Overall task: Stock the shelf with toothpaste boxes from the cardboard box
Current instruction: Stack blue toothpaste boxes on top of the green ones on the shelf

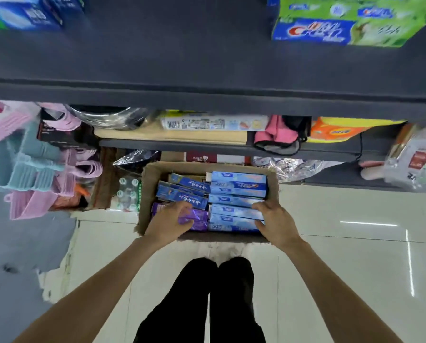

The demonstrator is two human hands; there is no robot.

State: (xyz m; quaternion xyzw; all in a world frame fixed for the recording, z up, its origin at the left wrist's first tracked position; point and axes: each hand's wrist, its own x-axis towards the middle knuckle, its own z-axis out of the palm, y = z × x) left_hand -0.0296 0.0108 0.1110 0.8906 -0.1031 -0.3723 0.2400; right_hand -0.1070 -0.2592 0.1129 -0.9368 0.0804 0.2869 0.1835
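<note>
An open cardboard box (149, 184) sits on the floor below the shelves, filled with toothpaste boxes. Light blue toothpaste boxes (236, 186) are stacked on its right side, dark blue ones (182, 191) on the left and purple ones (197, 220) at the near left. My left hand (168, 222) reaches into the box, fingers curled round a purple box. My right hand (275, 222) grips the right end of the near light blue boxes, thumb on the near side and fingers over the top. The dark shelf (207, 58) above holds green and blue toothpaste boxes (343, 30) at the far right.
Blue boxes (26, 13) sit at the shelf's far left, with bare shelf between. A lower shelf (177, 142) carries mixed goods. Pink and blue plastic racks (26, 164) hang at the left. A bottle pack (129, 194) stands beside the box. White floor tiles (343, 243) and my legs (219, 293) lie below.
</note>
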